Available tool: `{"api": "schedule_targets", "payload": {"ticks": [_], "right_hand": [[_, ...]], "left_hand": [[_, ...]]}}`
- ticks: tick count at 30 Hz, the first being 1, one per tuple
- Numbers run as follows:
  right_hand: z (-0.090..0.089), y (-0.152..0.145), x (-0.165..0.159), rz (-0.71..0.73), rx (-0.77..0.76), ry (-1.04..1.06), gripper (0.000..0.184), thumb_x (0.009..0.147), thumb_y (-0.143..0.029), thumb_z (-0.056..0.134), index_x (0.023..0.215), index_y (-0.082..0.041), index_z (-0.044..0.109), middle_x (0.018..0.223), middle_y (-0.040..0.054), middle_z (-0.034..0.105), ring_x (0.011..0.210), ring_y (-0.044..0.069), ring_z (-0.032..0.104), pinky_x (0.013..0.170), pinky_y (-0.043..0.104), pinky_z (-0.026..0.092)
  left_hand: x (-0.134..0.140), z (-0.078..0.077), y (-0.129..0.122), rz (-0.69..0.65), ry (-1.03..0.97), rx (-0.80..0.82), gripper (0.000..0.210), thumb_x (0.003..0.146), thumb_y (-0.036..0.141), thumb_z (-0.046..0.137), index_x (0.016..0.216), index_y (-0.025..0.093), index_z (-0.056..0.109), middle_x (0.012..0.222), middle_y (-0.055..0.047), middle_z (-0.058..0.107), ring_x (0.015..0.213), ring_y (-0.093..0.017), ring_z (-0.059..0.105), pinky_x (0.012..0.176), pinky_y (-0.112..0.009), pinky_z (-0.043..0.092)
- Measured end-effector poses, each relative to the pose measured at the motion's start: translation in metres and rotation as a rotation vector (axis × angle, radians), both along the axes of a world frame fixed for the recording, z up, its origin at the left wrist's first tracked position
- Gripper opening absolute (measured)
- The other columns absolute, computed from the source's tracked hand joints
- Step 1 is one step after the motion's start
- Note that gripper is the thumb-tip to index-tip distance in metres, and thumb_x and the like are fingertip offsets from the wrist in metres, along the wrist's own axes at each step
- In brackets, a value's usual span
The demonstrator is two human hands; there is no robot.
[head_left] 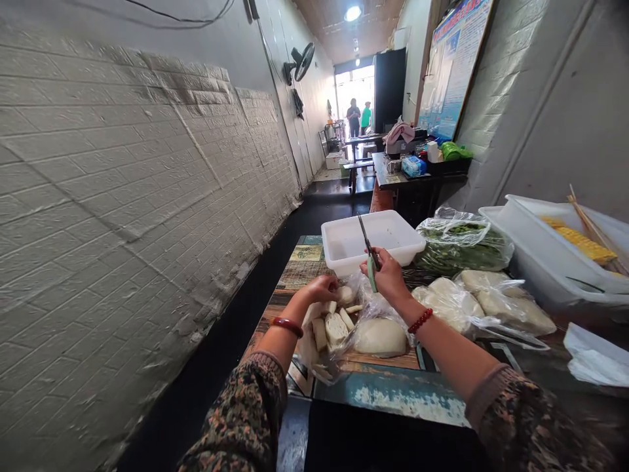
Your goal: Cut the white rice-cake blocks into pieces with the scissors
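My right hand (388, 275) is closed around a pair of scissors (372, 272) with pale green handles; the dark blades point up and away, over the near side of a white plastic tub (339, 246). My left hand (319, 290) has its fingers curled at the upper edge of a clear plastic bag (314, 357); the fingertips are partly hidden. Inside this bag lie several pale, layered pieces that look like rolled tofu skin (337, 328). Beside it, below my right hand, sits another clear bag with a smooth pale block (381, 337).
More bagged pale blocks (511, 301) lie to the right, with a bag of green vegetables (462, 242) behind them. A white bin (545, 242) holds corn (584, 244) and sticks. White paper (597, 354) lies at the right edge. Far off, two people stand by the doorway.
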State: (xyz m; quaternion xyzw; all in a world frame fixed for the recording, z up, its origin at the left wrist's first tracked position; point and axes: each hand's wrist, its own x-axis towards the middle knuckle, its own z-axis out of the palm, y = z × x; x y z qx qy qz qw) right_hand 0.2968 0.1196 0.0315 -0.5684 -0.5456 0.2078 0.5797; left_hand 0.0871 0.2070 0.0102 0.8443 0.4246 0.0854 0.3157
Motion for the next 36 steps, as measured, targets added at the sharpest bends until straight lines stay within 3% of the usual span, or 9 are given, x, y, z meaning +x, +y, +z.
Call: {"api": "schedule_targets", "payload": {"ticks": [8,11,15,21,29,33,36], "right_hand": [[0.007,-0.011,0.002,0.033,0.024,-0.185,0.030,0.083,-0.023,0.058,0.113,-0.020,0.058,0.097,0.0076,0.076,0.083,0.021,0.072,0.075,0.031,0.055],[0.006,-0.016,0.007,0.024,0.031,-0.288,0.033,0.081,-0.015,0.056,0.114,-0.020,0.058,0.098,0.0072,0.075,0.086,0.023,0.072,0.076,0.032,0.054],[0.004,-0.019,0.009,0.040,0.048,-0.412,0.040,0.078,-0.008,0.055,0.115,-0.022,0.058,0.103,0.0061,0.074,0.093,0.024,0.071,0.081,0.032,0.053],[0.003,-0.020,0.007,0.062,0.062,-0.537,0.046,0.074,-0.003,0.055,0.116,-0.022,0.058,0.107,0.0065,0.072,0.097,0.024,0.068,0.086,0.032,0.052],[0.018,-0.017,-0.003,-0.086,-0.009,-0.510,0.039,0.078,-0.013,0.056,0.116,-0.020,0.061,0.091,0.0065,0.074,0.083,0.025,0.069,0.075,0.032,0.052],[0.020,-0.017,-0.002,-0.104,-0.021,-0.445,0.035,0.077,-0.017,0.056,0.111,-0.018,0.064,0.090,0.0070,0.074,0.079,0.023,0.068,0.074,0.032,0.051],[0.016,-0.015,-0.002,-0.089,-0.030,-0.443,0.036,0.075,-0.019,0.056,0.110,-0.018,0.064,0.090,0.0071,0.074,0.080,0.024,0.069,0.074,0.033,0.052]], "left_hand": [[-0.002,0.003,-0.007,0.103,-0.191,-0.116,0.018,0.047,0.009,0.067,0.062,0.016,0.061,0.057,0.005,0.054,0.055,-0.010,0.043,0.052,-0.023,0.032],[-0.008,0.001,-0.010,0.172,-0.353,-0.181,0.025,0.049,0.013,0.072,0.073,0.015,0.064,0.063,0.004,0.057,0.057,-0.011,0.047,0.055,-0.023,0.036],[-0.026,0.000,-0.018,0.273,-0.591,-0.282,0.039,0.059,0.033,0.075,0.092,0.014,0.066,0.077,-0.003,0.066,0.066,-0.015,0.059,0.062,-0.026,0.044],[-0.060,0.002,-0.034,0.418,-0.833,-0.347,0.040,0.057,0.032,0.081,0.091,0.014,0.069,0.082,-0.004,0.069,0.064,-0.012,0.058,0.058,-0.022,0.042],[-0.066,-0.010,-0.043,0.524,-1.063,-0.441,0.034,0.055,0.023,0.079,0.083,0.017,0.062,0.073,0.002,0.062,0.057,-0.008,0.052,0.054,-0.020,0.040],[-0.064,-0.017,-0.046,0.528,-1.161,-0.477,0.043,0.059,0.019,0.073,0.100,0.020,0.061,0.075,0.002,0.063,0.057,-0.009,0.055,0.056,-0.021,0.043],[-0.062,-0.017,-0.050,0.503,-1.222,-0.529,0.053,0.062,0.014,0.068,0.113,0.023,0.059,0.086,-0.001,0.068,0.071,-0.013,0.064,0.066,-0.025,0.050]]}}
